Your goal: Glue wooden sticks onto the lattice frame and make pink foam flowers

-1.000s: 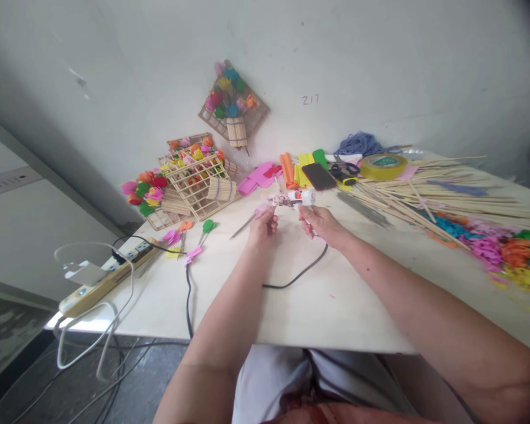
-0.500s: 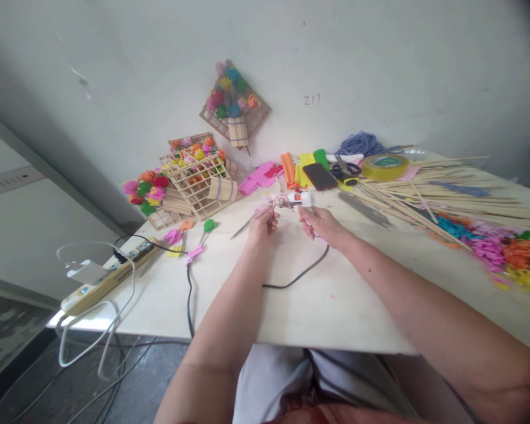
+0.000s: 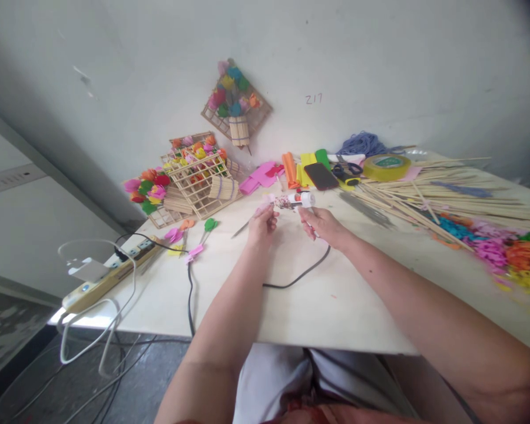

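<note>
My left hand (image 3: pixel 263 224) is closed in a pinch on a thin stick (image 3: pixel 245 226) with a small pink piece at its top, held over the white table (image 3: pixel 335 294). My right hand (image 3: pixel 322 225) is wrapped round the handle of a white glue gun (image 3: pixel 297 199) whose nozzle points left toward the pink piece. The gun's black cord (image 3: pixel 291 277) trails across the table toward me. Both hands are close together near the table's middle.
Wooden grids with foam flowers (image 3: pixel 194 174) stand at the back left, one more (image 3: pixel 235 106) on the wall. A power strip (image 3: pixel 110 274) lies at the left edge. Bamboo sticks (image 3: pixel 437 188), a tape roll (image 3: pixel 384 166), a phone (image 3: pixel 321 175) and coloured foam scraps (image 3: pixel 503 250) fill the right.
</note>
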`<state>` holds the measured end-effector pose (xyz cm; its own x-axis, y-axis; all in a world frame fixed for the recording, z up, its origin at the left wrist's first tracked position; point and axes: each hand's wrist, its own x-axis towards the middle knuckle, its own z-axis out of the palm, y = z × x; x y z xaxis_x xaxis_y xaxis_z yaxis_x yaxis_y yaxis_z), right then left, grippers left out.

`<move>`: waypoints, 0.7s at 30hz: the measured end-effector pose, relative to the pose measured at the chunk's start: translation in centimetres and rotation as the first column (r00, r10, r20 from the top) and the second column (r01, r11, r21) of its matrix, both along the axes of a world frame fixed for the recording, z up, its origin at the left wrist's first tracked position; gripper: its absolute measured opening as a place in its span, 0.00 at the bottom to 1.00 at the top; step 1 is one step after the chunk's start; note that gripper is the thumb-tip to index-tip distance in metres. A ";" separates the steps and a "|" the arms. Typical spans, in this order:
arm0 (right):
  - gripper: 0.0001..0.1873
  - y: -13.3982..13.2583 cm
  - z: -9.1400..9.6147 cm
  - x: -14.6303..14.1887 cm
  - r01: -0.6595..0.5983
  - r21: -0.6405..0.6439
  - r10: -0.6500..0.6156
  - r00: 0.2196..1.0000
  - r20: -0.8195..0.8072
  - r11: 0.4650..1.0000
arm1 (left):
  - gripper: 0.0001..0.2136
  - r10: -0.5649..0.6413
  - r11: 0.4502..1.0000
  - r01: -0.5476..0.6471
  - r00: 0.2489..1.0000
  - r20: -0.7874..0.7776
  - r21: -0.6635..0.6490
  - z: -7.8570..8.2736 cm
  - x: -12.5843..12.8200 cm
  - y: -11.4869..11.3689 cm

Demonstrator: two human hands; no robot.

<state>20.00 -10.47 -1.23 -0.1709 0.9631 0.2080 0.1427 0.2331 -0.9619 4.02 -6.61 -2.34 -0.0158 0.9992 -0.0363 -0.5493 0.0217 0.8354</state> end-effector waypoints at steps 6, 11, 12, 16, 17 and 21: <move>0.25 -0.1 0.1 0.0 0.004 0.009 -0.005 1.000 0.031 1.000 | 0.09 0.019 1.000 -0.019 1.000 -0.004 0.018 0.0 -0.1 0.0; 0.25 -0.1 0.2 0.0 0.018 0.001 -0.018 0.999 0.043 1.000 | 0.09 0.033 0.999 -0.032 0.999 -0.007 0.026 -0.2 -0.1 0.0; 0.25 -0.1 0.2 0.0 0.021 0.002 -0.021 0.999 0.045 1.000 | 0.09 0.038 0.999 -0.037 0.999 -0.006 0.025 -0.2 -0.2 0.0; 0.25 0.0 0.1 0.1 0.029 0.024 -0.031 0.998 0.059 0.999 | 0.09 0.056 0.998 -0.056 0.998 -0.001 0.021 -0.2 -0.2 0.0; 0.25 0.0 0.0 0.1 0.031 0.030 -0.033 0.998 0.062 0.999 | 0.09 0.058 0.998 -0.058 0.998 -0.003 0.020 -0.2 -0.2 0.0; 0.25 0.2 -0.1 0.2 0.043 0.041 -0.046 0.996 0.072 0.998 | 0.10 0.057 0.998 -0.057 0.998 -0.006 0.024 -0.2 -0.2 0.1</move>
